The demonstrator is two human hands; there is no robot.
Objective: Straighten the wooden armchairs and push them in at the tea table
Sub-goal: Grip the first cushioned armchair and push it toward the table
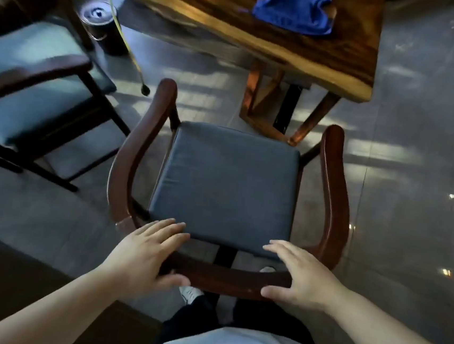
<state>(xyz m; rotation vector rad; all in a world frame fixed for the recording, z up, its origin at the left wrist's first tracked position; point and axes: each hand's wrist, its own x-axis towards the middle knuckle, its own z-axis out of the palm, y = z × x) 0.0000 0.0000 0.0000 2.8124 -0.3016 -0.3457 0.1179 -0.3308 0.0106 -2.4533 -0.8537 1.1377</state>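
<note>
A dark wooden armchair with a blue-grey seat cushion stands right in front of me, facing the tea table. Its curved back rail runs across the bottom of the seat. My left hand rests over the left part of that rail, fingers spread flat and thumb under the rail. My right hand lies over the right part, fingers apart, thumb at the rail's near side. The chair stands back from the table edge, with floor between them. A second armchair stands at the left, angled.
A blue cloth lies on the table. A dark cylindrical bin stands on the floor under the table's left part, with a yellow cord hanging past it. The table's wooden legs are ahead of the chair. Grey tiled floor lies to the right.
</note>
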